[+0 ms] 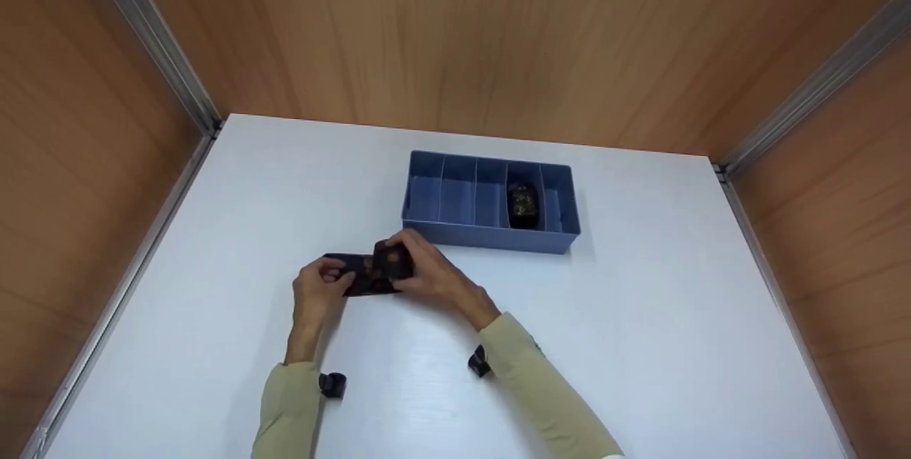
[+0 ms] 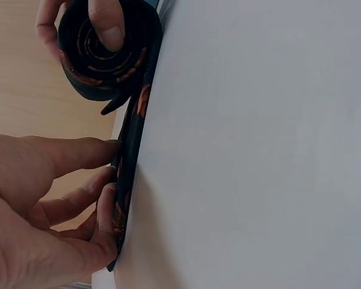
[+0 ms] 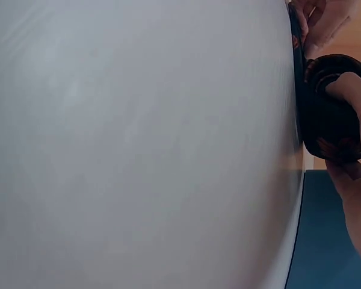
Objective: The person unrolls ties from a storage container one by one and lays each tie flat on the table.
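Observation:
A dark necktie with an orange pattern lies partly flat on the white table, its right part wound into a thick spiral roll [image 1: 393, 260]. The right hand [image 1: 434, 274] grips this roll, and in the left wrist view its thumb [image 2: 110, 33] presses into the coil's side. At the flat left stretch of the necktie [image 1: 359, 285], the left hand [image 1: 318, 289] pinches the fabric between thumb and fingers. The left wrist view shows these fingertips along the strip [image 2: 129, 162], close to the table. Seen from the right wrist, the roll [image 3: 331, 117] rests against the strip.
Just behind the right hand stands a blue box [image 1: 491, 237] with several compartments; one holds another dark patterned roll [image 1: 523, 206]. Wooden panels [image 1: 455, 39] enclose the white table [image 1: 640, 317] at the back and sides. Small black cameras [image 1: 332, 385] hang at both wrists.

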`<action>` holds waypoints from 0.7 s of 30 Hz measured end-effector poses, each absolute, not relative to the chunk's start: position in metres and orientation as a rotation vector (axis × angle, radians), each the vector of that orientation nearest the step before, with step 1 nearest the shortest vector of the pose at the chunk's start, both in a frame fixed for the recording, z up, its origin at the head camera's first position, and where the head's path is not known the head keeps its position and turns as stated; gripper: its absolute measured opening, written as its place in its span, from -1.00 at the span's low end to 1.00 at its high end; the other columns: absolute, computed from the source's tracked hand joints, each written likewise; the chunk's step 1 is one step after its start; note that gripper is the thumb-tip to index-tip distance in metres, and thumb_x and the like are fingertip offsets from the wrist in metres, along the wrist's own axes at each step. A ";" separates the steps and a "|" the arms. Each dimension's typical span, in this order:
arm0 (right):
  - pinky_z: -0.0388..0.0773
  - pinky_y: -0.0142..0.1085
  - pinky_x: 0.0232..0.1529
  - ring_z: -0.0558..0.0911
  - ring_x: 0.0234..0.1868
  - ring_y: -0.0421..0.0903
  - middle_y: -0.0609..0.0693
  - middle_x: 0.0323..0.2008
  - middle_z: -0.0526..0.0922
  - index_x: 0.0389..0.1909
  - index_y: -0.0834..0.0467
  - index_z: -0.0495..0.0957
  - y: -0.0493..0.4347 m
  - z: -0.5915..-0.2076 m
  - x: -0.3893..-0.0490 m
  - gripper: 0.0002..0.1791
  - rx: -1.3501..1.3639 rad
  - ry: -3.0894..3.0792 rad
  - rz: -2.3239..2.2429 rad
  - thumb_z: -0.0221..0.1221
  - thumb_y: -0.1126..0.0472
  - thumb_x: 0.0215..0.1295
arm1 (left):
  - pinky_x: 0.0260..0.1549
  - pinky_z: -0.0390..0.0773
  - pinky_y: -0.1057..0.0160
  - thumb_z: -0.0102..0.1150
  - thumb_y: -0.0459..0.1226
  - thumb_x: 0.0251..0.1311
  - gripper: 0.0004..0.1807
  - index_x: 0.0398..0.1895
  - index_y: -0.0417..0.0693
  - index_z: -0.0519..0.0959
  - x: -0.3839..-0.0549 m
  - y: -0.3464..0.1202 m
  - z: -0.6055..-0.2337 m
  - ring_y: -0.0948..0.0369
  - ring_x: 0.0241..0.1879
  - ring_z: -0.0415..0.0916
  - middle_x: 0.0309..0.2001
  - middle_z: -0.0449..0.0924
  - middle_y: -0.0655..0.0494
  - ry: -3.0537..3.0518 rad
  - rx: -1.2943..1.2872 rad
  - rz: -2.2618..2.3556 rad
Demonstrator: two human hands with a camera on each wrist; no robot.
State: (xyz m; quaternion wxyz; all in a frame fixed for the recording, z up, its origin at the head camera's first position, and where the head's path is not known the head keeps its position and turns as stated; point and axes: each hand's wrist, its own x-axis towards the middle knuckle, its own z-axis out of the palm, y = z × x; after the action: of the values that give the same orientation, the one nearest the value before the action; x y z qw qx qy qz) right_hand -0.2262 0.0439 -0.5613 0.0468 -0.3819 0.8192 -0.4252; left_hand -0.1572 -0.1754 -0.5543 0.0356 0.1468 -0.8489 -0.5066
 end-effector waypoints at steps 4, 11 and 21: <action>0.46 -0.28 0.24 0.51 0.21 -0.07 0.08 0.22 0.49 0.18 0.19 0.36 0.047 -0.559 -0.228 -0.33 -1.186 2.506 -1.293 0.48 0.43 0.09 | -0.14 0.49 0.18 0.32 -0.35 0.31 -0.77 -0.08 -0.36 0.64 -0.157 -0.174 -0.553 -0.01 -0.12 0.55 -0.17 0.63 -0.20 -2.609 0.445 -1.527; 0.46 -0.27 0.25 0.52 0.21 -0.09 0.07 0.17 0.53 0.17 0.18 0.37 0.052 -0.561 -0.229 -0.30 -1.230 2.494 -1.290 0.49 0.46 0.04 | -0.26 0.49 0.35 0.30 -0.31 0.35 -0.78 -0.10 -0.34 0.66 -0.156 -0.163 -0.544 0.02 -0.19 0.59 -0.22 0.66 -0.15 -2.592 0.399 -1.552; 0.44 -0.28 0.25 0.49 0.23 -0.13 0.02 0.22 0.50 0.24 0.12 0.35 0.059 -0.566 -0.228 -0.29 -1.189 2.477 -1.341 0.45 0.44 0.10 | -0.25 0.52 0.36 0.24 -0.36 0.39 -0.79 0.00 -0.29 0.66 -0.160 -0.145 -0.549 0.03 -0.09 0.62 -0.10 0.68 -0.17 -2.574 0.411 -1.686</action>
State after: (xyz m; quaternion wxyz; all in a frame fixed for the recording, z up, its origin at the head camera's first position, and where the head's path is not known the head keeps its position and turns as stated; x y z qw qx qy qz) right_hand -0.2275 0.0590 -0.5656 0.0420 -0.3886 0.8095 -0.4381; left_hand -0.1604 -0.1452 -0.5489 0.0186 0.1324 -0.8290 -0.5430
